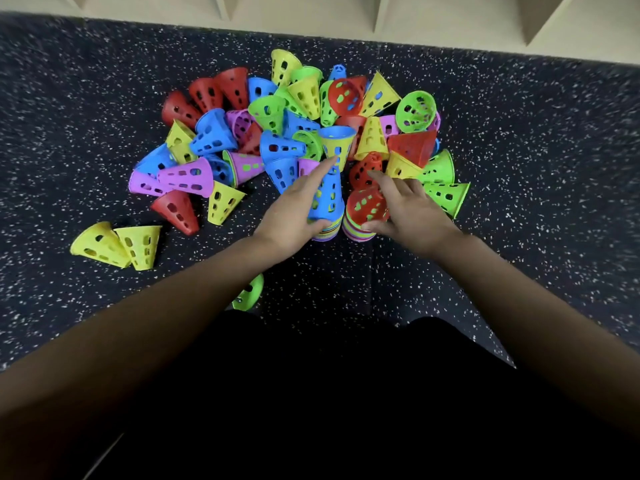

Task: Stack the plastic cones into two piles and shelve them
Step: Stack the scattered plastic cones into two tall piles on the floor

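Two piles of nested plastic cones stand side by side on the floor in front of me. The left pile [325, 233] is topped by a blue cone [329, 199]. My left hand [294, 213] holds that blue cone from the left, thumb at its base, index finger stretched up to a yellow cone [337, 147] behind it. The right pile [356, 232] is topped by a red cone [367, 206]. My right hand [408, 209] grips this red cone, thumb low on its rim and fingers over its top. A heap of loose coloured cones [277, 133] lies just beyond.
Two yellow cones [116, 244] lie apart at the left on the dark speckled floor [519, 168]. A green cone [250, 296] lies partly hidden under my left forearm. A beige shelf unit [311, 26] runs along the far edge.
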